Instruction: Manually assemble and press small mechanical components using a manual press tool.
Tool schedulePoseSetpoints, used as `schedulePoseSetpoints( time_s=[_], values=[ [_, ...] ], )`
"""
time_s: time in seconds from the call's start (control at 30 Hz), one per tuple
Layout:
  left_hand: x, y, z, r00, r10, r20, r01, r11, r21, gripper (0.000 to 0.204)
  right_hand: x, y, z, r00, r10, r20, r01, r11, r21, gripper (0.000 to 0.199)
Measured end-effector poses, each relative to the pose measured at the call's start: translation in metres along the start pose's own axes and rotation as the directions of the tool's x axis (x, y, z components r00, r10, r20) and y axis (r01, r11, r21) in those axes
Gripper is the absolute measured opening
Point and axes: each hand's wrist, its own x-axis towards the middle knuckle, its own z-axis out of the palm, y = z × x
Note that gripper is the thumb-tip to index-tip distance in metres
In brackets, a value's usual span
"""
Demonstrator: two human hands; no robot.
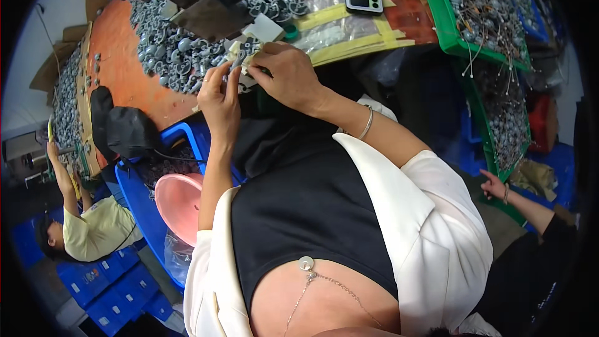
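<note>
Upper centre of the frame: two bare hands meet at the near edge of an orange-red bench (117,56). The left hand (219,97) points upward at the end of a nearly upright forearm, its thumb and forefinger closed in a pinch on a small grey plastic part (241,56). The right hand (288,73) enters from the right on a slanting forearm, with a silver-coloured bracelet (367,123) near the wrist; its back faces the camera, and its fingers are bent, the tips close beside the part. Whether these tips also grip it cannot be told, since the hand covers its own palm.

The part's full outline is hidden by fingers and by pale blocks behind it. Above the hands, a dark metal machine (209,15), cut off by the upper edge, covers some of a heap of grey ring-shaped plastic pieces (168,62). Individual pieces blur together toward the upper left. A green-rimmed tray (446,34), upper right, holds tangled grey pieces too small to distinguish.
</note>
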Motion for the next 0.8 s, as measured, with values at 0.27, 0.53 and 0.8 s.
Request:
schedulePoseSetpoints(
  time_s=[0.27,0.53,0.8],
  values=[
    [0.023,-0.02,0.012,0.987,0.145,-0.064,-0.14,0.987,0.081,0.019,0.002,0.011,0.018,0.987,0.133,0.085,-0.116,0.975,-0.188,0.016],
    [0.026,-0.02,0.016,0.987,0.159,-0.031,-0.156,0.983,0.099,0.021,0.012,0.015,0.004,0.929,0.275,0.247,-0.228,0.952,-0.202,0.021],
    [0.025,-0.016,0.018,0.992,0.101,-0.076,-0.095,0.993,0.076,0.016,0.09,0.07,-0.052,0.946,0.317,0.072,-0.324,0.91,0.259,0.023]
  ],
)
